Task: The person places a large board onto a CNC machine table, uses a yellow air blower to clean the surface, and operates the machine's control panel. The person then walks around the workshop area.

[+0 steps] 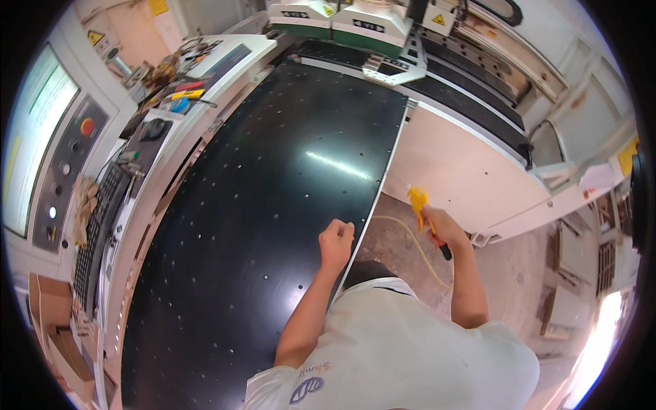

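My right hand (446, 225) grips a yellow air blow gun (418, 197), held over the floor beside the table's right edge. A dark and red fitting (444, 250) sticks out below the fist, and a pale yellow hose (414, 237) curves down near it. My left hand (336, 241) is curled into a fist close to the white edge of the black table (246, 210). Nothing shows between its fingers, and I cannot tell whether it touches the surface. Many small holes or pale specks dot this glossy black top.
Across the far end stands a CNC machine gantry (369, 31) with a white bracket (394, 69). A pale panel (461, 169) borders the table on the right. Left are a control panel (69, 169), keyboard (100, 225), mouse (155, 129), glove (84, 210) and cardboard box (51, 302).
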A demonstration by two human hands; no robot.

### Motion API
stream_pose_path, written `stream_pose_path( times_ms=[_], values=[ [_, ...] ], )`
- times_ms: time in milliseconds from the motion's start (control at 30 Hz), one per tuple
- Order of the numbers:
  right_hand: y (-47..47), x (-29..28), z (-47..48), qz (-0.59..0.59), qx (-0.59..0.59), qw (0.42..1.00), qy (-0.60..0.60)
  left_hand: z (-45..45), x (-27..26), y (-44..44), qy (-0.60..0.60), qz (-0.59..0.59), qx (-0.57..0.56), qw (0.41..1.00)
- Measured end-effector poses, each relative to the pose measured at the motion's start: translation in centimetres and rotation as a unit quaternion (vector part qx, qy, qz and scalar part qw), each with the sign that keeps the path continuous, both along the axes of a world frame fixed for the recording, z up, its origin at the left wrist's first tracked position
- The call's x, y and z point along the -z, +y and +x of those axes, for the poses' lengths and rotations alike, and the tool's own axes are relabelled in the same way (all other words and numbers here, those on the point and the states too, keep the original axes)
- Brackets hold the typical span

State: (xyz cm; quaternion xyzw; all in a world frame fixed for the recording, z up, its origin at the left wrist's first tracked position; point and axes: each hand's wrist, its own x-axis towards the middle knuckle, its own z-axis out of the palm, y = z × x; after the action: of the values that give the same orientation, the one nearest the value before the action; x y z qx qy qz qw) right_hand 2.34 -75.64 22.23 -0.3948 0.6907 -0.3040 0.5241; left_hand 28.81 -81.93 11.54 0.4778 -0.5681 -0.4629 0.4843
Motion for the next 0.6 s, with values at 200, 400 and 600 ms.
stream_pose_path(
  times_ms=[200, 400, 600],
  values=[
    [-0.7, 1.4, 3.7, 0.088, -0.299, 0.950, -0.029, 1.6, -3.7, 2.5, -0.018, -0.107, -0.063, 0.992],
    [-3.7, 3.8, 8.1, 0.097, -0.431, 0.886, -0.143, 3.7, -5.7, 4.2, -0.085, -0.121, -0.115, 0.982],
    [-7.3, 7.5, 8.2, -0.083, -0.072, 0.992, -0.054, 1.3, -3.6, 3.6, -0.111, -0.099, -0.081, 0.986]
  ],
)
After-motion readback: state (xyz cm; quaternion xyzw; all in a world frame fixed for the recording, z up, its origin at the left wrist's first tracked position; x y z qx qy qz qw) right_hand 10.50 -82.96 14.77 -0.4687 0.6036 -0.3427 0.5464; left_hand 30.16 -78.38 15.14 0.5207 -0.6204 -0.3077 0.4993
